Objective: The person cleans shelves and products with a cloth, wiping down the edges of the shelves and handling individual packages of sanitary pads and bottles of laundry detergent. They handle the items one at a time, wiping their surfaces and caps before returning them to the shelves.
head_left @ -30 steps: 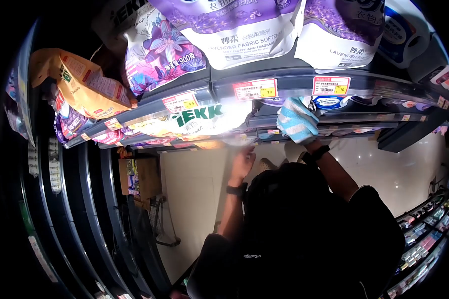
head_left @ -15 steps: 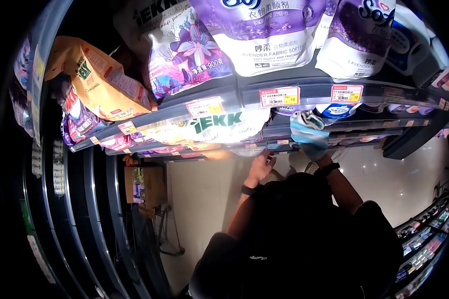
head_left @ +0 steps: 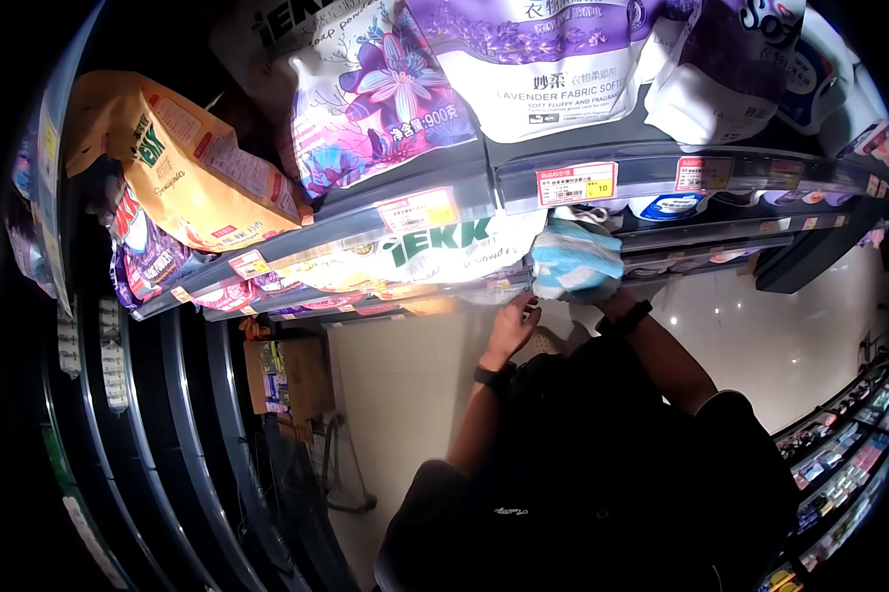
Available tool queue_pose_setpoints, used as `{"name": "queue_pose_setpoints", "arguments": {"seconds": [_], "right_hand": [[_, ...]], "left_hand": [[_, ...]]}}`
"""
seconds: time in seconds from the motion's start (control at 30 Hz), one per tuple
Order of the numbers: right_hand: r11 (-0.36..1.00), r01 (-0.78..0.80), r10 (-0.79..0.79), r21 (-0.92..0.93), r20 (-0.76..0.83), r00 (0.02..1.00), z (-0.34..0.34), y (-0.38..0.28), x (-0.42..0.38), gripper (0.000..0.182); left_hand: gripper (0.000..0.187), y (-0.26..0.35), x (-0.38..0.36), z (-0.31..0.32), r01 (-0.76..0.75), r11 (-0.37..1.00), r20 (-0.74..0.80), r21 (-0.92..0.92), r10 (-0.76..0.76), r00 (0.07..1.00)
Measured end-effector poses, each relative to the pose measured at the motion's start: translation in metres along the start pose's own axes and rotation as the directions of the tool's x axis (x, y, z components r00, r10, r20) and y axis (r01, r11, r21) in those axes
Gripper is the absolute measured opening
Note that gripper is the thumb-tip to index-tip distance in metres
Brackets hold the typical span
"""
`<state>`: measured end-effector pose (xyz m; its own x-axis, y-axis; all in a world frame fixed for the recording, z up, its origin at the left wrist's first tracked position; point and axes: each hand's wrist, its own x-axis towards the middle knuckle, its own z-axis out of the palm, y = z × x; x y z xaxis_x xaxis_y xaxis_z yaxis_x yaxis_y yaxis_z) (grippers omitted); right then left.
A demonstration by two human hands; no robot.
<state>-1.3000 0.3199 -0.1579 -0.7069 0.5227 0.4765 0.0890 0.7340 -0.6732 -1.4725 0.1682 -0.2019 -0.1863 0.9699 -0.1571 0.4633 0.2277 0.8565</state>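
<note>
A blue-and-white striped cloth (head_left: 577, 261) is bunched over my right hand (head_left: 610, 294), covering most of the fingers. It sits against the front of the lower shelf, just under the price-tag rail (head_left: 651, 183). My left hand (head_left: 511, 328) is lower and to the left, close to the lower shelf edge. Its fingers are slightly bent and apart, and I see nothing held in them. Above my left hand lies a white bag with green lettering (head_left: 444, 247). A dark band circles each wrist.
On the upper shelf stand purple-and-white fabric softener pouches (head_left: 553, 89), a floral soap powder bag (head_left: 385, 109) and a leaning orange bag (head_left: 208, 168). A cardboard box (head_left: 301, 375) stands at left beside dark shelving (head_left: 183, 395). Pale floor (head_left: 395, 395) lies below.
My right hand has moved left along the shelf front with the cloth, which now looks more spread out. My left hand stays nearly in place. The view has shifted slightly.
</note>
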Motion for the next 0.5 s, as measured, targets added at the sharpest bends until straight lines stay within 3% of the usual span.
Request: {"name": "queue_pose_setpoints", "arguments": {"seconds": [0.03, 0.07, 0.1, 0.33, 0.37, 0.43, 0.5], "right_hand": [[0.893, -0.169, 0.171, 0.417, 0.033, 0.985, 0.016, 0.009, -0.001, 0.045], [0.996, -0.071, 0.071, 0.051, 0.013, 0.997, 0.024, 0.017, -0.005, 0.047], [0.945, 0.027, -0.03, -0.326, -0.006, 1.0, 0.028, 0.016, -0.001, 0.049], [0.987, -0.109, 0.096, -0.118, -0.105, 0.99, -0.002, 0.021, -0.019, 0.058], [0.933, -0.099, 0.09, -0.346, -0.042, 0.995, -0.005, 0.026, -0.023, 0.055], [0.967, -0.225, 0.223, -0.122, -0.031, 0.974, -0.007, 0.028, -0.027, 0.052], [0.977, -0.207, 0.195, -0.047, -0.191, 0.962, -0.007, 0.011, -0.02, 0.038]], "left_hand": [[0.033, 0.001, -0.001, -0.001, -0.015, 1.0, -0.024, -0.022, 0.015, 1.0], [0.033, 0.003, -0.001, -0.002, -0.009, 1.0, -0.02, -0.021, 0.009, 1.0], [0.033, 0.005, -0.004, -0.004, -0.002, 1.0, -0.018, -0.019, 0.002, 1.0], [0.031, -0.003, -0.025, -0.003, 0.04, 0.998, -0.05, -0.056, -0.043, 0.998], [0.03, -0.005, -0.028, -0.002, 0.05, 0.997, -0.047, -0.056, -0.052, 0.998], [0.029, 0.0, -0.033, -0.001, 0.088, 0.993, -0.037, -0.082, -0.091, 0.995], [0.028, -0.005, -0.033, 0.003, 0.082, 0.993, -0.036, -0.08, -0.085, 0.996]]}}
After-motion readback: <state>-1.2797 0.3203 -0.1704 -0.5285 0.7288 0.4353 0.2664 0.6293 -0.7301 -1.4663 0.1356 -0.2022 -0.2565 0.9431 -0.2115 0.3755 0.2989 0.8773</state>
